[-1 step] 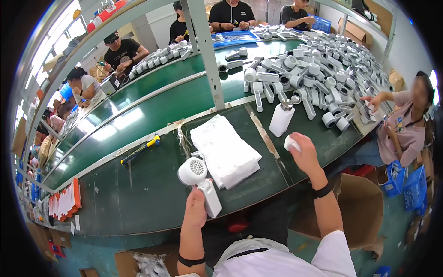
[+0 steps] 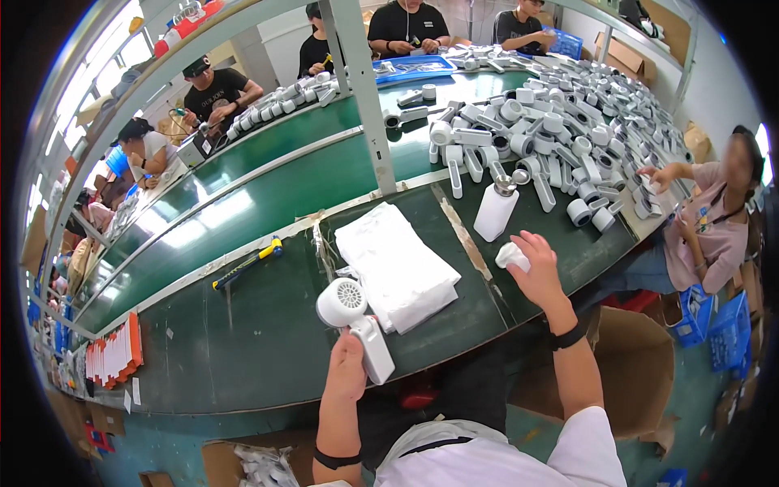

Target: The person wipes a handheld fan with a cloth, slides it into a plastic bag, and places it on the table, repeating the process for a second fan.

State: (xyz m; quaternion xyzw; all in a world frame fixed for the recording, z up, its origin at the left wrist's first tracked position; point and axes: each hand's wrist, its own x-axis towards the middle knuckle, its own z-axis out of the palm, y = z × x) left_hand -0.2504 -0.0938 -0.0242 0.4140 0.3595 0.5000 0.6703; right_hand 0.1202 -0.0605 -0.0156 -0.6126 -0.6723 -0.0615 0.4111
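My left hand (image 2: 346, 369) grips the handle of a white handheld fan (image 2: 376, 355) near the front edge of the green table. Its round head, with a slotted grille, faces up and touches the side of a stack of folded white cloths or sheets (image 2: 399, 268). My right hand (image 2: 537, 272) is over the table to the right, its fingers spread and raised. A crumpled white wad (image 2: 510, 256) lies against the inside of that hand; whether the thumb touches it is hidden. Just beyond stands a white bottle with a metal top (image 2: 496, 209), upright.
Many grey-and-white handheld fan bodies (image 2: 560, 138) are heaped at the far right. A yellow-and-black hammer-like tool (image 2: 247, 264) lies on the left. Orange-and-white cards (image 2: 115, 353) stand at the left end. A metal post (image 2: 369, 105) rises behind the stack. Other people work around.
My right hand's fingers have lifted and spread away from the white wad, which sits slightly lower in view. The fan in my left hand has shifted a little to the right.
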